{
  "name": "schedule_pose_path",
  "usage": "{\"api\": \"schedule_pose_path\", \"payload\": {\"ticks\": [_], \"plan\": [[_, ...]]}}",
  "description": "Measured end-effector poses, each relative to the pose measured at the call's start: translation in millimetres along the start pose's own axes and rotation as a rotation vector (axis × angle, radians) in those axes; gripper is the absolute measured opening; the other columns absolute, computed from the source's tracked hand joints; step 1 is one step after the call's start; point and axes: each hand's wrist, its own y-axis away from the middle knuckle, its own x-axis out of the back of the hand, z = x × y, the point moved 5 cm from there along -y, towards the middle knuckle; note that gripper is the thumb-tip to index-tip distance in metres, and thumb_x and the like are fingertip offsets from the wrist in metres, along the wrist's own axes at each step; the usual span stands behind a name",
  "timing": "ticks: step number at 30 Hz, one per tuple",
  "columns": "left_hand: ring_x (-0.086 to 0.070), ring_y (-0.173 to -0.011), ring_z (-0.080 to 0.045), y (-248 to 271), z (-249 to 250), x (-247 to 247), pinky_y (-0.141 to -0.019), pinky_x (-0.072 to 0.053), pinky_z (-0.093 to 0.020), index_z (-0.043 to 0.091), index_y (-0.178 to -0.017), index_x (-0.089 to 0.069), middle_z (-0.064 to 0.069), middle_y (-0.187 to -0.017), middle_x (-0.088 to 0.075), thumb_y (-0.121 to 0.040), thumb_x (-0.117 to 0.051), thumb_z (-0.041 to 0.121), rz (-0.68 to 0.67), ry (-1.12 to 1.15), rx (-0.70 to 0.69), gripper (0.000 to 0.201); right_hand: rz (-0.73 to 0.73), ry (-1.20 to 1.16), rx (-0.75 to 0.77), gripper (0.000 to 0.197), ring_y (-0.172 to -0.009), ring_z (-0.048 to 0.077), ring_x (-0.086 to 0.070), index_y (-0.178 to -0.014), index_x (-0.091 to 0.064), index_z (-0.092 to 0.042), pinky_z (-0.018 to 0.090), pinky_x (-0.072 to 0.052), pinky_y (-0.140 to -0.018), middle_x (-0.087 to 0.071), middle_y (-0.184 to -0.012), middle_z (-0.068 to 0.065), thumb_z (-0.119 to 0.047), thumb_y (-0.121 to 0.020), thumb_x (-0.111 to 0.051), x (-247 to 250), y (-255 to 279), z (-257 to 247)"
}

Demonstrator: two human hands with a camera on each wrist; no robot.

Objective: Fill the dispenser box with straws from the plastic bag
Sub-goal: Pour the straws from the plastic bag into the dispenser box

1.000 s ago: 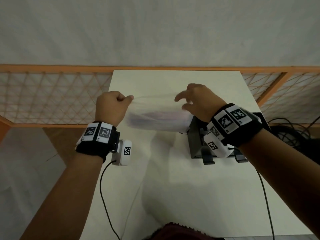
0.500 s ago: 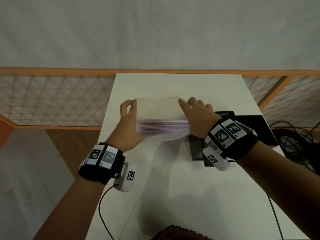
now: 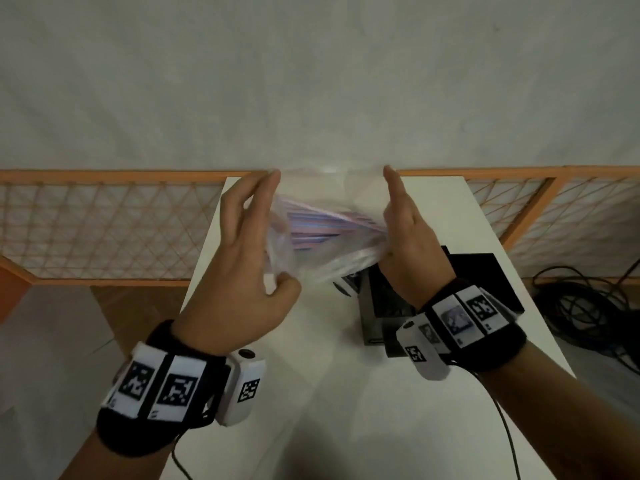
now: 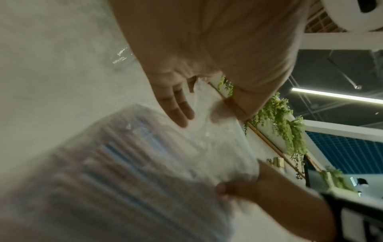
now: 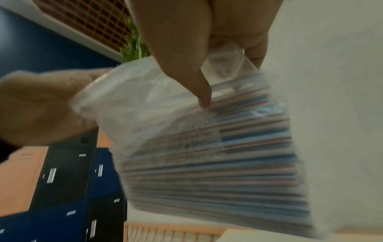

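A clear plastic bag (image 3: 322, 258) of pink and blue straws (image 3: 322, 225) hangs in the air between my hands, above the white table. My left hand (image 3: 242, 258) holds its left end, fingers stretched over the top and thumb underneath. The right hand (image 3: 405, 237) pinches the bunched right end, its fingers pointing up. In the right wrist view the bag (image 5: 165, 101) and straws (image 5: 238, 155) are blurred, with the twisted plastic caught under my right hand (image 5: 207, 49). The black dispenser box (image 3: 481, 275) stands on the table below my right wrist, partly hidden.
The white table (image 3: 311, 393) runs away from me to a grey wall. An orange lattice fence (image 3: 104, 230) borders it on both sides. Black cables (image 3: 581, 306) lie coiled on the floor at the right, and a wrist cable (image 3: 505, 427) trails over the table.
Both hands have lifted the bag up off the table and nearer to my head. The straws now slant inside it, and my left fingers have spread over its end.
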Motion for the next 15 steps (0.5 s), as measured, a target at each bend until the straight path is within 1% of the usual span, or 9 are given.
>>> {"api": "schedule_pose_path", "payload": {"ticks": [2, 4, 5, 6, 8, 9, 10, 12, 15], "plan": [[-0.033, -0.133, -0.009, -1, 8, -7, -0.106, -0.026, -0.009, 0.008, -0.146, -0.023, 0.009, -0.142, -0.021, -0.072, -0.064, 0.017, 0.026, -0.077, 0.005, 0.085, 0.067, 0.007, 0.044, 0.087, -0.112, 0.033, -0.049, -0.146, -0.012, -0.004, 0.014, -0.027, -0.089, -0.047, -0.129, 0.027, 0.02, -0.067, -0.039, 30, 1, 0], [-0.023, -0.135, -0.006, 0, 15, -20, -0.111, -0.02, -0.014, 0.008, -0.145, -0.026, 0.001, -0.145, -0.024, -0.077, -0.065, 0.036, 0.035, -0.149, 0.005, 0.084, 0.096, 0.021, 0.083, 0.084, -0.101, 0.024, -0.045, -0.144, -0.018, 0.001, 0.009, -0.024, -0.082, -0.051, -0.119, 0.031, 0.019, -0.064, -0.039, 58, 3, 5], [-0.021, -0.136, -0.009, 0, 18, -29, -0.114, -0.02, -0.02, 0.006, -0.145, -0.027, -0.002, -0.146, -0.024, -0.077, -0.066, 0.044, 0.028, -0.179, -0.006, 0.087, 0.103, 0.025, 0.1, 0.084, -0.094, 0.021, -0.043, -0.144, -0.02, 0.002, 0.007, -0.024, -0.08, -0.052, -0.112, 0.031, 0.016, -0.062, -0.037, 70, 4, 11], [-0.022, -0.138, -0.017, -1, 20, -38, -0.116, -0.021, -0.028, 0.004, -0.144, -0.028, -0.005, -0.146, -0.025, -0.076, -0.067, 0.05, 0.02, -0.208, -0.02, 0.091, 0.106, 0.029, 0.115, 0.085, -0.084, 0.015, -0.042, -0.143, -0.022, 0.001, 0.006, -0.026, -0.077, -0.052, -0.1, 0.026, 0.014, -0.061, -0.036, 81, 5, 18], [-0.024, -0.14, -0.03, -5, 21, -52, -0.117, -0.023, -0.039, 0.001, -0.142, -0.029, -0.006, -0.145, -0.024, -0.07, -0.069, 0.056, 0.031, -0.221, -0.027, 0.099, 0.089, 0.001, 0.137, 0.081, -0.073, 0.001, -0.04, -0.141, -0.033, -0.005, 0.002, -0.031, -0.072, -0.047, -0.086, 0.0, 0.012, -0.061, -0.038, 98, 6, 38], [-0.023, -0.141, -0.031, -8, 20, -58, -0.118, -0.023, -0.039, 0.002, -0.142, -0.029, -0.002, -0.144, -0.023, -0.067, -0.072, 0.057, 0.046, -0.195, -0.001, 0.103, 0.068, -0.055, 0.126, 0.077, -0.072, -0.002, -0.044, -0.137, -0.04, -0.008, 0.001, -0.035, -0.075, -0.046, -0.084, -0.008, 0.011, -0.063, -0.039, 106, 7, 49], [-0.021, -0.142, -0.026, -10, 20, -64, -0.118, -0.023, -0.034, 0.005, -0.143, -0.028, 0.005, -0.142, -0.021, -0.063, -0.074, 0.059, 0.051, -0.142, 0.043, 0.106, 0.041, -0.141, 0.092, 0.072, -0.075, -0.007, -0.051, -0.132, -0.047, -0.01, 0.001, -0.04, -0.077, -0.049, -0.086, -0.012, 0.008, -0.063, -0.038, 113, 9, 56], [-0.02, -0.142, -0.008, -15, 19, -81, -0.114, -0.029, -0.022, 0.017, -0.145, -0.024, 0.015, -0.138, -0.017, -0.057, -0.075, 0.065, 0.018, 0.038, 0.133, 0.111, 0.029, -0.254, 0.007, 0.062, -0.083, -0.014, -0.056, -0.119, -0.057, -0.012, 0.004, -0.045, -0.07, -0.058, -0.095, -0.008, 0.003, -0.062, -0.034, 125, 12, 72], [-0.029, -0.132, 0.011, -20, 22, -114, -0.099, -0.037, -0.005, 0.033, -0.142, -0.02, 0.018, -0.14, -0.022, -0.053, -0.076, 0.066, -0.093, 0.35, 0.297, 0.111, 0.065, -0.265, -0.054, 0.051, -0.085, -0.001, -0.058, -0.104, -0.062, -0.015, 0.015, -0.047, -0.07, -0.064, -0.096, -0.001, -0.001, -0.063, -0.035, 132, 10, 100]]}}
